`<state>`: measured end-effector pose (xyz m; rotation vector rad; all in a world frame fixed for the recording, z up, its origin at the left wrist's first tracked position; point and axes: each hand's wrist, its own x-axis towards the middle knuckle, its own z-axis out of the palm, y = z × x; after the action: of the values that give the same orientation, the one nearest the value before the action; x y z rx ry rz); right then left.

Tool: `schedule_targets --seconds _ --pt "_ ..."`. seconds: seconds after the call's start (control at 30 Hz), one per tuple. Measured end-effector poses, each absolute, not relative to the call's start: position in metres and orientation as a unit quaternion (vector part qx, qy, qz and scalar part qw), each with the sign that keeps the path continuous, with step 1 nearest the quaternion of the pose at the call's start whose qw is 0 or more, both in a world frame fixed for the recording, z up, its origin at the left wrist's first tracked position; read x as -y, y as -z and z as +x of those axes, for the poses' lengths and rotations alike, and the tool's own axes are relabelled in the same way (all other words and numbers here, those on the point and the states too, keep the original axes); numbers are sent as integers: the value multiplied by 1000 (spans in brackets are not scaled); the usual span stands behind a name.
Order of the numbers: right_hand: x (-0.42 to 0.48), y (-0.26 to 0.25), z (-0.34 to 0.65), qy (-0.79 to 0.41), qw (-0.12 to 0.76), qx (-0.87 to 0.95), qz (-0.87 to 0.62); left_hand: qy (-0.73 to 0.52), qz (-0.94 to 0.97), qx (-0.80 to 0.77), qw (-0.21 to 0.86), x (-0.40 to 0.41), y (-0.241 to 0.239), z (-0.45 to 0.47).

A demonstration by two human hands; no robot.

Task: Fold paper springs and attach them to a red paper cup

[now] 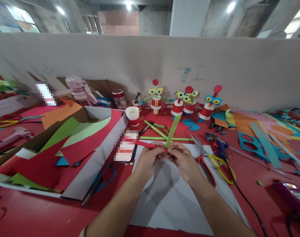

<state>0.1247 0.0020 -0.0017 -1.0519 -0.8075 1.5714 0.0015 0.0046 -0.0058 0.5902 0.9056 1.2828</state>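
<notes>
Both my hands meet above a grey sheet of card (pixel 174 200) at the table's middle. My left hand (pixel 148 160) pinches a red paper strip (pixel 146 144) that sticks out to the left. My right hand (pixel 183 161) pinches a green paper strip (pixel 172 131) that rises up and away from me. The two strips cross where my fingertips touch. Fingers of both hands are closed on the strips.
Scissors (pixel 209 158) and a blue glue gun (pixel 220 148) with a black cord lie right of my hands. Paper-cup figures (pixel 177 107) stand along the back wall. A cardboard box (pixel 95 164) of coloured paper sits at the left. Paper scraps cover the right side.
</notes>
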Motion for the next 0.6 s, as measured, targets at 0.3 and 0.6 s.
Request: schedule_targets --seconds 0.3,0.6 --pt "-2 5 126 -676 519 329 -407 -560 261 -410 670 -3 0 2" --pt "-2 9 124 -646 535 380 -391 -565 276 -397 669 -3 5 2"
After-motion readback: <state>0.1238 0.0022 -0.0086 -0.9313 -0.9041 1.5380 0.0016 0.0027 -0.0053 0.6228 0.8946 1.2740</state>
